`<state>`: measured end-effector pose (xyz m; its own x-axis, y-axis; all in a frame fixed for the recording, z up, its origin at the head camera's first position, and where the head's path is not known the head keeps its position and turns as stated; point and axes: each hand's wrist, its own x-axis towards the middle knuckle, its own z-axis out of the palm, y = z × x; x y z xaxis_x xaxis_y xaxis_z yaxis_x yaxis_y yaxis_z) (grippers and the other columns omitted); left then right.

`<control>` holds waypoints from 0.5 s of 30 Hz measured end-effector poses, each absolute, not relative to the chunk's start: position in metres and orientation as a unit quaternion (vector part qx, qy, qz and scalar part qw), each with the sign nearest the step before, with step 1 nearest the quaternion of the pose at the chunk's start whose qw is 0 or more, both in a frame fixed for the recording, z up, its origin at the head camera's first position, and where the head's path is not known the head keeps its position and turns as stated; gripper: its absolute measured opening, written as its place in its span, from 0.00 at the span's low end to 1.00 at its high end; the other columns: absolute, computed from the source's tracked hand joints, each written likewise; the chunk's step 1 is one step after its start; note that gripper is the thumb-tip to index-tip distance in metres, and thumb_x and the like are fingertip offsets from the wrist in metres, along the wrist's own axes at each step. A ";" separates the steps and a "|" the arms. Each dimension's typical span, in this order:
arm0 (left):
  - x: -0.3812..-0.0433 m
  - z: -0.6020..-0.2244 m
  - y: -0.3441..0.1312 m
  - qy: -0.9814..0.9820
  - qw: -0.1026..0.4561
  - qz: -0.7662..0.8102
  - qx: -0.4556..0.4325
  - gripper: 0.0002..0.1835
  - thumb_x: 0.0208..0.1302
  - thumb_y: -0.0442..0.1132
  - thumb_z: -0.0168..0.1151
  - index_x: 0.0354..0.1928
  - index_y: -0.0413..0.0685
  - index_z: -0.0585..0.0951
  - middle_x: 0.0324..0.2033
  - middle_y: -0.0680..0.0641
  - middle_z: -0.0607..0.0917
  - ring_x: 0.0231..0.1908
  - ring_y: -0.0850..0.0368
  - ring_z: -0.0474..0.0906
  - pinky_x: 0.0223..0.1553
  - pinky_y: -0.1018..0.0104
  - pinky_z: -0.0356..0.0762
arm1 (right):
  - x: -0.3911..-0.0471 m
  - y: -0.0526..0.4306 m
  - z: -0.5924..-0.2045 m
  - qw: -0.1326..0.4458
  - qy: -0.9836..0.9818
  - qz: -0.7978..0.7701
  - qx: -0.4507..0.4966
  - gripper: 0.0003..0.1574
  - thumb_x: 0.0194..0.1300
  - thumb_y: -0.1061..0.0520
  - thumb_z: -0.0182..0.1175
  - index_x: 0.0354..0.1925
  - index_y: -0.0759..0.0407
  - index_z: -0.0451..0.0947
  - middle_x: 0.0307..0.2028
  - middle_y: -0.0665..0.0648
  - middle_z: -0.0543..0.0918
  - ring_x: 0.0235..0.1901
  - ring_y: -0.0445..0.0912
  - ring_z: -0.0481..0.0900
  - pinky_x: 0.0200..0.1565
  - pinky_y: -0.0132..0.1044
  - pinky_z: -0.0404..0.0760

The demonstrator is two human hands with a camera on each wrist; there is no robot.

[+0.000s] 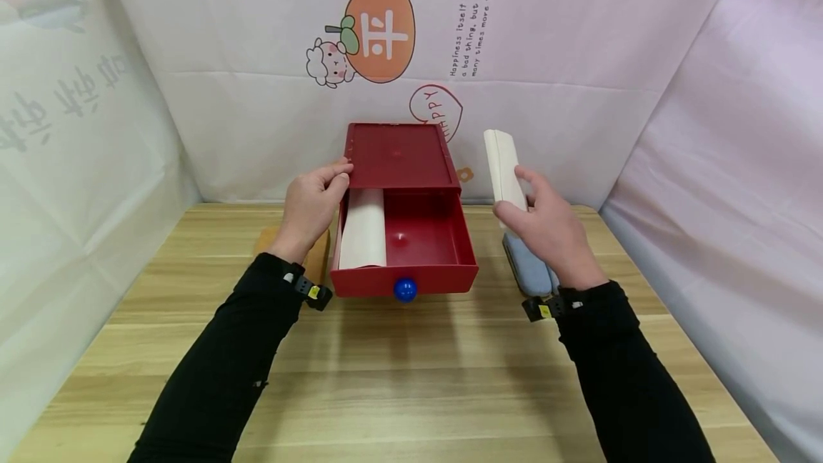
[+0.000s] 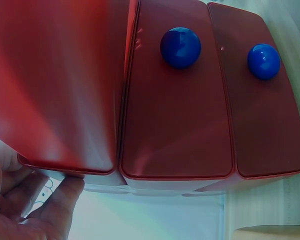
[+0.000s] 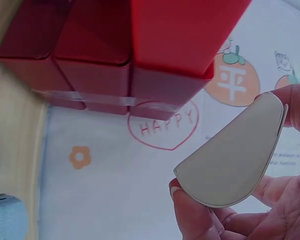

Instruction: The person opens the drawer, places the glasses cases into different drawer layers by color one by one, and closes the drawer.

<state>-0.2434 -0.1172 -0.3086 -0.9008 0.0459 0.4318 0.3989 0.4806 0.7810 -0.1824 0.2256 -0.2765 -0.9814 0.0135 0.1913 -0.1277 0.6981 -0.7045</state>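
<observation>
Right grip [image 1: 549, 223] clasped a white case [image 1: 504, 170] above the table [image 1: 398, 391], apart from and to the right of the open red drawer [image 1: 444, 279], its long axis steeply tilted, while another white case [image 1: 363, 234] lay front to back along the drawer's left side. Drawer's right wall stood between the held case and the bare floor; left grip [image 1: 311, 206], farther off, touched the red cabinet's [image 1: 398, 156] left edge, unwrapped. Blue case [image 1: 530, 266] lay below the right grip, with a partly hidden brown item [image 1: 316, 259] by the left wrist.

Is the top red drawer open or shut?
Open: the top drawer sticks out from the red cabinet, and a white case lies inside.
</observation>
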 end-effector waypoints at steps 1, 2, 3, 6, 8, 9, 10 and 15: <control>-0.244 -0.309 -0.117 -0.841 0.179 -0.492 -0.133 0.22 0.73 0.49 0.48 0.59 0.48 0.81 0.62 0.51 0.78 0.63 0.61 0.70 0.60 0.59 0.73 | -0.182 0.225 -0.275 0.091 -0.915 0.391 0.034 0.48 0.63 0.32 0.54 0.76 0.41 0.52 0.62 0.62 0.74 0.49 0.54 0.77 0.41 0.51 0.80; -0.244 -0.309 -0.117 -0.842 0.179 -0.492 -0.133 0.22 0.73 0.49 0.48 0.59 0.48 0.81 0.62 0.51 0.78 0.63 0.61 0.70 0.60 0.59 0.73 | -0.181 0.224 -0.273 0.091 -0.914 0.394 0.037 0.48 0.63 0.32 0.54 0.76 0.41 0.52 0.62 0.62 0.74 0.49 0.54 0.76 0.41 0.52 0.80; -0.244 -0.309 -0.117 -0.841 0.179 -0.492 -0.132 0.22 0.73 0.49 0.48 0.59 0.47 0.81 0.62 0.51 0.79 0.63 0.61 0.70 0.60 0.59 0.73 | -0.181 0.223 -0.272 0.092 -0.912 0.397 0.040 0.48 0.63 0.32 0.54 0.76 0.41 0.52 0.62 0.62 0.74 0.49 0.54 0.76 0.41 0.52 0.80; -0.244 -0.309 -0.117 -0.842 0.180 -0.491 -0.132 0.22 0.73 0.49 0.48 0.59 0.47 0.81 0.62 0.51 0.79 0.63 0.60 0.70 0.60 0.59 0.73 | -0.179 0.220 -0.269 0.093 -0.909 0.404 0.050 0.48 0.63 0.32 0.54 0.76 0.41 0.52 0.63 0.62 0.73 0.51 0.54 0.75 0.42 0.54 0.81; -0.244 -0.309 -0.117 -0.843 0.179 -0.490 -0.131 0.22 0.73 0.49 0.48 0.59 0.48 0.81 0.62 0.51 0.78 0.63 0.60 0.70 0.60 0.59 0.73 | -0.178 0.219 -0.266 0.093 -0.906 0.409 0.056 0.48 0.63 0.33 0.54 0.76 0.41 0.53 0.64 0.62 0.72 0.52 0.54 0.75 0.42 0.54 0.82; -0.244 -0.309 -0.117 -0.843 0.179 -0.490 -0.131 0.22 0.73 0.49 0.48 0.59 0.48 0.81 0.62 0.51 0.78 0.63 0.60 0.70 0.60 0.59 0.73 | -0.177 0.219 -0.265 0.093 -0.905 0.411 0.058 0.48 0.63 0.33 0.54 0.76 0.41 0.53 0.64 0.62 0.72 0.52 0.54 0.75 0.42 0.55 0.82; -0.244 -0.309 -0.117 -0.843 0.179 -0.491 -0.130 0.22 0.73 0.49 0.48 0.59 0.48 0.81 0.62 0.51 0.78 0.63 0.60 0.70 0.60 0.59 0.73 | -0.176 0.218 -0.264 0.093 -0.904 0.413 0.060 0.48 0.63 0.33 0.55 0.76 0.41 0.53 0.64 0.62 0.72 0.52 0.54 0.75 0.42 0.55 0.82; -0.244 -0.309 -0.116 -0.842 0.177 -0.493 -0.129 0.22 0.73 0.49 0.48 0.59 0.47 0.81 0.62 0.51 0.78 0.63 0.61 0.70 0.60 0.59 0.73 | -0.173 0.214 -0.258 0.088 -0.901 0.420 0.068 0.46 0.63 0.34 0.55 0.75 0.38 0.54 0.62 0.61 0.73 0.52 0.53 0.75 0.42 0.55 0.82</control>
